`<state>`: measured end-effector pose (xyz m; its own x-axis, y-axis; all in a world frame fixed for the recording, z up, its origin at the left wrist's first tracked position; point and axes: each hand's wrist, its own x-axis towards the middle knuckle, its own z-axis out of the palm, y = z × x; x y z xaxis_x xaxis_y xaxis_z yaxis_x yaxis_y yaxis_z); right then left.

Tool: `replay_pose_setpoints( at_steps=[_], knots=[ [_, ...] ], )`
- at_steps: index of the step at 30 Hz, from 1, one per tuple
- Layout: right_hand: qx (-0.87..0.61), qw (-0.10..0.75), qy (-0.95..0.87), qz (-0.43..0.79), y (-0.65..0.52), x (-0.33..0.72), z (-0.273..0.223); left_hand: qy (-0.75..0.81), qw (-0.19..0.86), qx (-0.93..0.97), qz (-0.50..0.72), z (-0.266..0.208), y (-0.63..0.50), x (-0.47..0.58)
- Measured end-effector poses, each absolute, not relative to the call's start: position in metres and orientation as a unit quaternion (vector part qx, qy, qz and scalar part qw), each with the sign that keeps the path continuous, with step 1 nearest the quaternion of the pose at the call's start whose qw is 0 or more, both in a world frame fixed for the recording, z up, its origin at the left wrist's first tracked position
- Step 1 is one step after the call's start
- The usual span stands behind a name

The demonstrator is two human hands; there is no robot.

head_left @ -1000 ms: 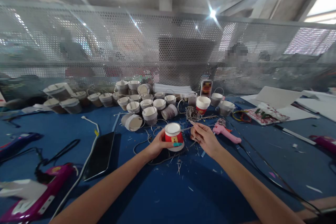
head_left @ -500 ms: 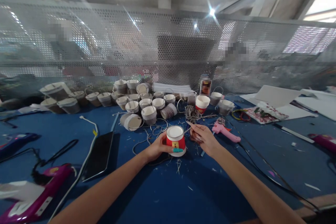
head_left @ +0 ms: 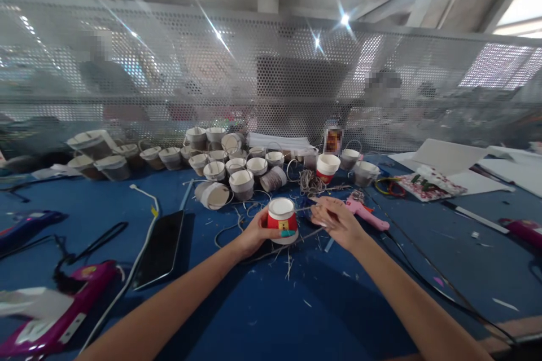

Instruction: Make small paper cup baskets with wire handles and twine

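Note:
Near the middle of the table, my left hand (head_left: 253,235) is wrapped around a red and white paper cup (head_left: 281,218). The cup is turned over, its narrow white end up, with a yellow patch on its side. A thin grey cord (head_left: 303,208) stretches from the cup's upper edge to my right hand (head_left: 336,220), whose fingers are pinched on it. Another length of cord (head_left: 305,236) trails beside the cup's lower edge. Behind my right hand lies a pink glue gun (head_left: 367,215).
Several grey cord-covered buckets (head_left: 241,185) stand or lie behind the cup. A bundle of cord (head_left: 312,181) and stacked paper cups (head_left: 327,164) are at the back. On the left lie a phone (head_left: 160,251), a white cable (head_left: 146,237) and a magenta device (head_left: 91,287). A perforated screen (head_left: 296,79) rises behind.
My right hand has moved slightly right, away from the cup, and the cord is drawn out longer. The cup is slightly higher in view, still in my left hand.

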<state>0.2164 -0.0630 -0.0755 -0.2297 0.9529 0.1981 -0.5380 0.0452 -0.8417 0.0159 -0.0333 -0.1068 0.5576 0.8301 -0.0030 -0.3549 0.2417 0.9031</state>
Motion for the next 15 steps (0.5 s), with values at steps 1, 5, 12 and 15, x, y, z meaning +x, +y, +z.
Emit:
replay_pose_setpoints(
  at_steps=[1,5,12,15],
  knots=[
    [-0.228,0.569,-0.445,0.652,-0.0638,0.2167,-0.0753,0.254,0.744,0.469,0.401,-0.1071,-0.0330,0.0161],
    [-0.232,0.547,-0.462,0.659,-0.0642,0.2154,-0.0792,0.244,0.745,0.463,0.414,-0.1089,-0.0322,0.0158],
    [-0.235,0.538,-0.453,0.671,-0.0633,0.2154,-0.0798,0.257,0.744,0.446,0.426,-0.1066,-0.0319,0.0160],
    [-0.224,0.527,-0.457,0.681,-0.0646,0.2158,-0.0787,0.262,0.743,0.445,0.425,-0.1060,-0.0318,0.0164]
  ],
)
